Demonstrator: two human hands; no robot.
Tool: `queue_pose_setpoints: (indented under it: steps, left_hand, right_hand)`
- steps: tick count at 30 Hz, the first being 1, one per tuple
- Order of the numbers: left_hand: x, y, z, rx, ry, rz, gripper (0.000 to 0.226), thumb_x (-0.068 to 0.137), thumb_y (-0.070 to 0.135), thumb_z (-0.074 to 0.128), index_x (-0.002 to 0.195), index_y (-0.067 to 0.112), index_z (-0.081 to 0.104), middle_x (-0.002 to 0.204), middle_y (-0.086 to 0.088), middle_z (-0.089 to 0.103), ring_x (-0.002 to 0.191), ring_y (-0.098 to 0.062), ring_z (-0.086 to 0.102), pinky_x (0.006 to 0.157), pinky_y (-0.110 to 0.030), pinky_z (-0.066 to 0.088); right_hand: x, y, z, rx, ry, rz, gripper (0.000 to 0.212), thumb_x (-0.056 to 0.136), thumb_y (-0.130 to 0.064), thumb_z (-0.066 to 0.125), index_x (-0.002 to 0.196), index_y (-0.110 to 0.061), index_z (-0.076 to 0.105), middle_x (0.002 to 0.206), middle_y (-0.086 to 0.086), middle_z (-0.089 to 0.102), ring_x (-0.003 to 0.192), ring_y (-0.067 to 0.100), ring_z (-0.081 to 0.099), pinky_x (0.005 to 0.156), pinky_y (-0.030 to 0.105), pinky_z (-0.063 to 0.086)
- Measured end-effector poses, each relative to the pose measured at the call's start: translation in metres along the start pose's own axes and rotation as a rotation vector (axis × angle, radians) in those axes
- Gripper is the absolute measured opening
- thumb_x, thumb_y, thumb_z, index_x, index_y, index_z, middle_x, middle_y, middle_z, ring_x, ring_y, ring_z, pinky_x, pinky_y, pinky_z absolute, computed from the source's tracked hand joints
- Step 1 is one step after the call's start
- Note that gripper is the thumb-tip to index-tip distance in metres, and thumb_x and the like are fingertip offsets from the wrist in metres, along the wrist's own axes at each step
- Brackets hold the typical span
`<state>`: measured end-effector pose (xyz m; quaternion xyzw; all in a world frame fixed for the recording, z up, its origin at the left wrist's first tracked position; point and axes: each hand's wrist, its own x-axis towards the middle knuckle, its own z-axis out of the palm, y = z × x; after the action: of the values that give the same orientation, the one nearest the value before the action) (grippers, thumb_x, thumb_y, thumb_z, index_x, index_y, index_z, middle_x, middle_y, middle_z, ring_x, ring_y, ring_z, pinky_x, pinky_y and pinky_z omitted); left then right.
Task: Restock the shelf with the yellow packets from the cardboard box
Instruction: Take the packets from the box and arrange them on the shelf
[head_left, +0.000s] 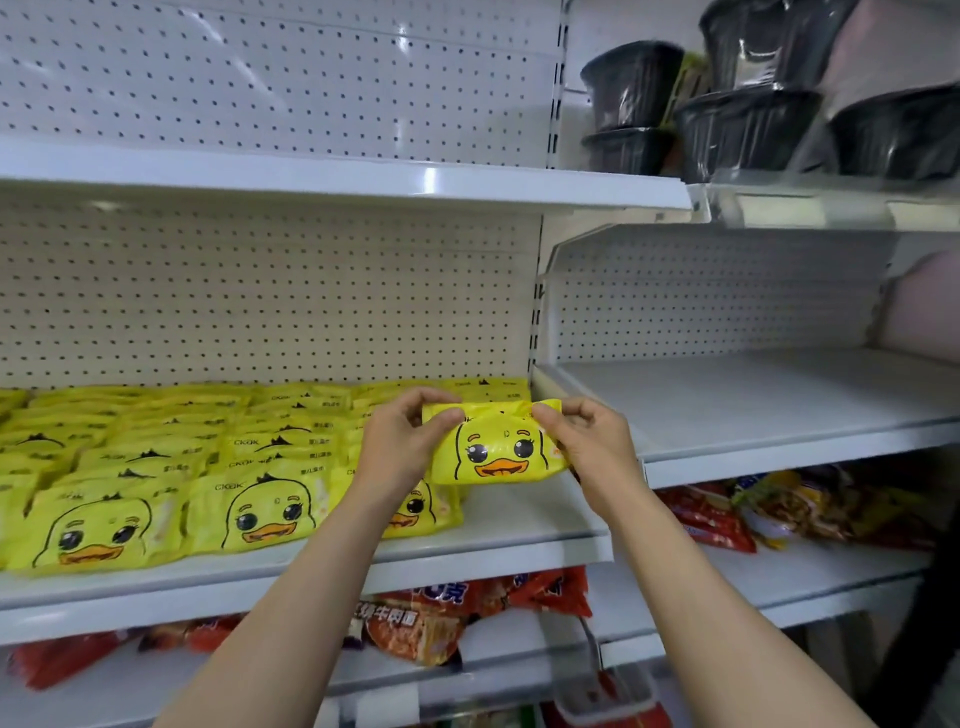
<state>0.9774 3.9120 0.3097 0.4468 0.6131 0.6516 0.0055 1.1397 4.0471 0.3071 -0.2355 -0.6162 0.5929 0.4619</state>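
A yellow packet (496, 448) with a duck face hangs just above the right end of the white middle shelf (519, 519). My left hand (400, 441) pinches its top left corner and my right hand (582, 441) pinches its top right corner. To the left, several rows of the same yellow packets (208, 467) fill the shelf, leaning back one behind another. One more of them stands directly under the held packet, partly hidden by my left wrist. The cardboard box is not in view.
The neighbouring white shelf (753, 405) on the right is bare. Black plastic bowls (727, 104) stand on the top right shelf. Red and orange snack bags (441, 618) lie on the shelves below. A white pegboard backs the shelves.
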Motion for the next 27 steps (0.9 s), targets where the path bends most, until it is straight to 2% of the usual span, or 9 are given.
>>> queue_pose_setpoints:
  steps: [3,5,7,11,13,15,17,22,27]
  left_hand:
    - [0.009,-0.008,-0.001,-0.056,-0.018,-0.086,0.010,0.078,0.023,0.080,0.087,0.023,0.075,0.059,0.011,0.049,0.057,-0.008,0.035,0.053,-0.023,0.032]
    - [0.015,-0.012,-0.005,-0.142,-0.026,-0.158,0.010,0.076,0.021,0.081,0.083,0.022,0.074,0.080,-0.005,0.068,0.071,-0.014,0.050,0.067,-0.030,0.042]
    - [0.021,-0.015,-0.009,-0.205,-0.032,-0.209,0.010,0.076,0.017,0.081,0.081,0.018,0.073,0.094,-0.006,0.073,0.085,-0.016,0.059,0.080,-0.034,0.047]
    - [0.034,-0.020,-0.013,-0.321,-0.073,-0.319,0.008,0.080,0.012,0.077,0.082,0.015,0.070,0.090,-0.008,0.072,0.084,-0.021,0.062,0.077,-0.035,0.050]
    - [0.039,-0.024,-0.010,-0.367,-0.060,-0.346,0.009,0.082,0.011,0.075,0.082,0.015,0.067,0.088,-0.008,0.071,0.082,-0.023,0.063,0.075,-0.036,0.051]
    - [0.044,-0.028,-0.007,-0.389,-0.021,-0.351,0.010,0.082,0.012,0.076,0.082,0.016,0.067,0.090,-0.008,0.071,0.084,-0.023,0.063,0.081,-0.041,0.051]
    - [0.046,-0.033,-0.005,-0.415,0.020,-0.353,0.009,0.082,0.011,0.076,0.082,0.015,0.068,0.091,-0.008,0.070,0.087,-0.025,0.063,0.086,-0.044,0.052]
    - [0.048,-0.043,-0.010,-0.476,0.084,-0.382,0.008,0.086,0.008,0.071,0.087,0.014,0.066,0.092,-0.007,0.071,0.085,-0.025,0.066,0.091,-0.049,0.051]
    - [0.053,-0.047,-0.007,-0.425,0.094,-0.371,0.007,0.084,0.017,0.074,0.086,0.020,0.069,0.105,-0.012,0.072,0.106,-0.035,0.064,0.099,-0.056,0.047]
  right_hand:
    - [0.007,0.001,-0.003,0.028,0.034,0.002,0.011,0.082,-0.011,0.079,0.085,-0.005,0.070,0.087,0.023,0.073,0.077,0.027,0.065,0.072,0.040,0.055]
    - [0.011,-0.001,-0.003,0.051,0.062,0.009,0.011,0.081,-0.015,0.079,0.079,-0.008,0.071,0.083,0.022,0.071,0.074,0.027,0.064,0.061,0.034,0.054]
    - [0.016,0.001,0.000,0.095,0.080,0.028,0.014,0.081,-0.019,0.080,0.077,-0.009,0.071,0.083,0.022,0.068,0.074,0.029,0.062,0.062,0.034,0.053]
    - [0.025,0.009,0.016,0.084,0.116,0.025,0.017,0.086,-0.027,0.076,0.075,-0.021,0.064,0.078,0.012,0.063,0.067,0.023,0.054,0.051,0.026,0.043]
    - [0.028,0.012,0.025,0.024,0.121,-0.029,0.013,0.092,-0.030,0.070,0.082,-0.025,0.063,0.076,0.004,0.066,0.065,0.019,0.056,0.051,0.024,0.045]
    - [0.030,0.015,0.033,0.014,0.125,-0.032,0.011,0.092,-0.034,0.068,0.095,-0.026,0.062,0.082,-0.002,0.071,0.067,0.013,0.062,0.056,0.025,0.050]
    - [0.032,0.020,0.036,0.051,0.125,0.042,0.025,0.086,-0.039,0.074,0.101,-0.023,0.062,0.094,-0.002,0.075,0.080,0.013,0.070,0.069,0.032,0.057]
    - [0.028,0.036,0.031,0.222,0.108,0.092,0.016,0.086,-0.006,0.073,0.097,-0.005,0.063,0.091,0.011,0.074,0.082,0.020,0.069,0.073,0.026,0.060]
    - [0.036,0.035,0.031,0.340,0.078,0.139,0.005,0.090,-0.013,0.070,0.089,-0.011,0.066,0.091,0.009,0.073,0.080,0.018,0.067,0.067,0.025,0.058]
